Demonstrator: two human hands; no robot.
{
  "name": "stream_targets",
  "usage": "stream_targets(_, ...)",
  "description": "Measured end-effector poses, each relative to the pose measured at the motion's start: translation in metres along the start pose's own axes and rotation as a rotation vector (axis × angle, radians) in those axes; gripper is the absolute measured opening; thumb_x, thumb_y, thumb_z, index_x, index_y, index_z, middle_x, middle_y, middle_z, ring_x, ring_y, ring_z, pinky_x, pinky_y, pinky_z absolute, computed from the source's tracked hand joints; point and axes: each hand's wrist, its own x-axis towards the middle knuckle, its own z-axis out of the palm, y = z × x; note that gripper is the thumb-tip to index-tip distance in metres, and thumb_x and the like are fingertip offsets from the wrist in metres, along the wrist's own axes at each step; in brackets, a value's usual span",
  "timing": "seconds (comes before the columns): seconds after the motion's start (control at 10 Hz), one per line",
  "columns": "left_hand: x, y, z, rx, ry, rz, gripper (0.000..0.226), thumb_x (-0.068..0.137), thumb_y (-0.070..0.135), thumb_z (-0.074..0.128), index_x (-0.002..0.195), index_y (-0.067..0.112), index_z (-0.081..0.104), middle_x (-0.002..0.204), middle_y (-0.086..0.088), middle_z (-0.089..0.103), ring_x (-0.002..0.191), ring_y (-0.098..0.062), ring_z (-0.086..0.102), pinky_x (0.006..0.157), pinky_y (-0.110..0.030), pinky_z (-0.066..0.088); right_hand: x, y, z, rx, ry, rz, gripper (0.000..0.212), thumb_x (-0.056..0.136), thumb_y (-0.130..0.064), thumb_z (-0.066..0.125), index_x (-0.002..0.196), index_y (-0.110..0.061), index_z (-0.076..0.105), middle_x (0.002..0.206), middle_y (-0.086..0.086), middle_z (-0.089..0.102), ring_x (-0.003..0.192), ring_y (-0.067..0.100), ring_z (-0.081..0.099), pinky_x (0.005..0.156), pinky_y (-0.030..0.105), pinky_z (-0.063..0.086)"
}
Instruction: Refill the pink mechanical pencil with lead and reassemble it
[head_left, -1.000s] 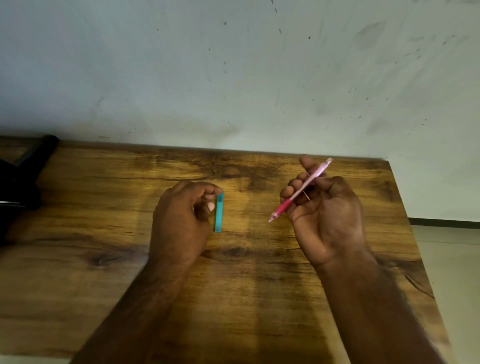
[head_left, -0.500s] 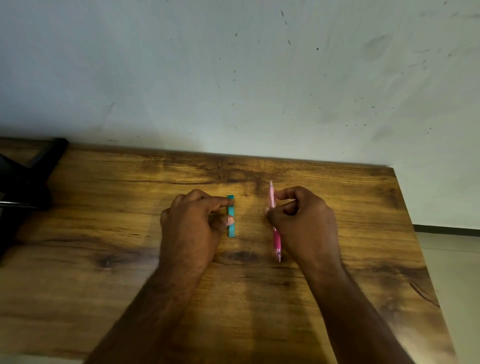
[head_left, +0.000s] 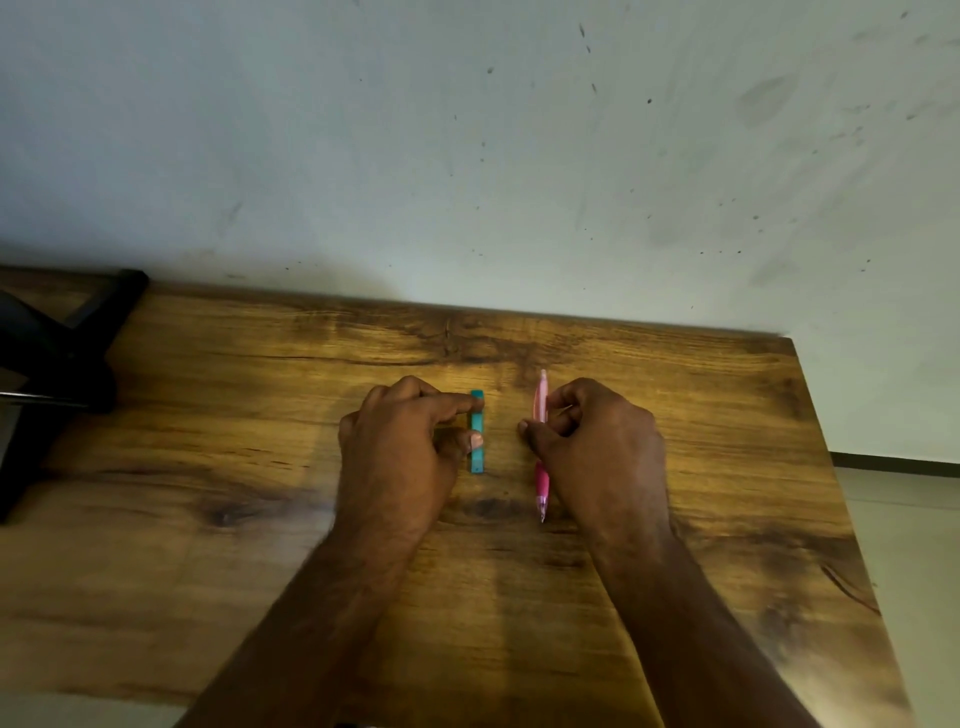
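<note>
On the wooden table (head_left: 675, 415), centre: two hands, two items, lying side by side and apart.

Item 1: pink mechanical pencil (head_left: 541, 447). Lies roughly straight fore-and-aft, tip toward the person, darker pink grip section near the tip. Right hand (head_left: 597, 447) curled around its middle, thumb and fingers pinching the barrel against the tabletop. A second ago this pencil was raised off the table, slanted, in the same hand; half a second ago it was already laid down, and its position is about the same now.

Item 2: teal lead case (head_left: 477, 434). Slim, flat on the table, parallel to the pencil and to its left. Left hand (head_left: 400, 447) pinches it, index fingertip at the far end, thumb at mid-length. Grip unchanged across the earlier frames.

Surroundings: black stand (head_left: 62, 358) at the table's left edge; marked pale wall (head_left: 467, 156) behind.
</note>
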Motion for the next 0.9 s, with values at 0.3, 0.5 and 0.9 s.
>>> stream_targets(0.3, 0.0009, -0.0011, 0.0028, -0.017, 0.022, 0.019, 0.038, 0.083, 0.032, 0.080, 0.118, 0.043, 0.071, 0.103, 0.015, 0.061, 0.109, -0.015, 0.056, 0.098, -0.045, 0.041, 0.0024, 0.0025, -0.0002, 0.008, -0.010, -0.007, 0.021, 0.084, -0.032, 0.084, 0.100, -0.028, 0.069, 0.081, -0.011, 0.071, 0.078, 0.007, 0.069, 0.074, 0.038, 0.061)
stream_targets(0.5, 0.0015, -0.0009, 0.0032, -0.013, 0.026, 0.029, 0.038, 0.085, 0.033, 0.078, 0.121, 0.042, 0.070, 0.105, 0.014, 0.060, 0.112, -0.014, 0.053, 0.097, -0.040, 0.035, 0.0036, 0.0042, -0.0016, 0.021, -0.024, -0.004, 0.022, 0.086, -0.033, 0.083, 0.103, -0.029, 0.069, 0.082, -0.012, 0.070, 0.078, 0.004, 0.067, 0.073, 0.034, 0.061)
stream_targets(0.9, 0.0002, -0.0049, -0.0006, -0.052, 0.135, 0.087, 0.030, 0.088, 0.032, 0.074, 0.117, 0.037, 0.072, 0.112, 0.010, 0.062, 0.117, -0.020, 0.050, 0.098, -0.045, 0.042, 0.0025, 0.0075, -0.0069, 0.097, 0.031, -0.043, 0.024, 0.088, -0.044, 0.079, 0.100, -0.026, 0.071, 0.077, -0.013, 0.068, 0.069, 0.005, 0.069, 0.067, 0.034, 0.060)
